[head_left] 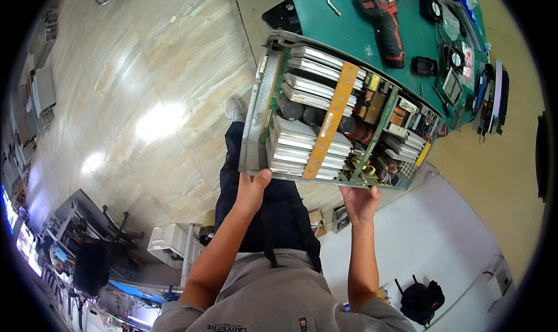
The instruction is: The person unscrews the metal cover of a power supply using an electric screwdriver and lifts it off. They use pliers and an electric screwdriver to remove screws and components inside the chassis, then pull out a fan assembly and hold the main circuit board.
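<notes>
Both my hands grip the near edge of a large open power supply unit [332, 135], a metal chassis filled with silver heatsink fins, copper coils, black capacitors and green circuit boards. An orange-brown strip [331, 120] crosses its fins. My left hand [253, 191] holds the near left corner, thumb on the rim. Farther right along the same edge, my right hand [360, 204] has its thumb against the side and the fingers partly hidden underneath. The unit is tilted, its far right part overlapping the green bench.
On the green bench mat [325, 29] lie a red and black cordless drill [383, 27], a bent metal rod [336, 0], black fans [430, 7] and a small black block [424, 66]. A black bag [421, 302] rests at lower right. Tiled floor [145, 88] stretches to the left.
</notes>
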The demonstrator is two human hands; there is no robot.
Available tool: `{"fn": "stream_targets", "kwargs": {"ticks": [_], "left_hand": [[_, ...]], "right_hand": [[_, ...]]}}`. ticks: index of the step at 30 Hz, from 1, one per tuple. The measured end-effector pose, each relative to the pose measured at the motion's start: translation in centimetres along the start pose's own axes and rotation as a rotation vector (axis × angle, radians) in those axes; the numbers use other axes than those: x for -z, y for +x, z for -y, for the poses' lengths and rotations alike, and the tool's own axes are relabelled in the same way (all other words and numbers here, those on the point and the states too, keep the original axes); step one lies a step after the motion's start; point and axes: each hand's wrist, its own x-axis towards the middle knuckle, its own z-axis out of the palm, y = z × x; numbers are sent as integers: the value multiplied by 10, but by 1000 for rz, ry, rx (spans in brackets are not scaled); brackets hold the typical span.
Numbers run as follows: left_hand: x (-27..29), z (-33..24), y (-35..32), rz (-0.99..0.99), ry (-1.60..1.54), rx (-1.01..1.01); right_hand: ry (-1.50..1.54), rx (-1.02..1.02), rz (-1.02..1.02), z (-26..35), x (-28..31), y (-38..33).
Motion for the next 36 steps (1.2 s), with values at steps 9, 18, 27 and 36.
{"fn": "stream_targets", "kwargs": {"ticks": [9, 18, 27, 36], "left_hand": [[-9, -10, -1, 58, 37, -75], [-3, -13, 0, 108, 60, -34], [-2, -46, -2, 198, 114, -30], [17, -70, 1, 258, -38, 160]], "right_hand": [[-35, -86, 25, 5, -1, -2], [-55, -79, -46, -3, 5, -7], [-694, -328, -177, 50, -15, -41], [-1129, 413, -209, 40, -148, -17]]}}
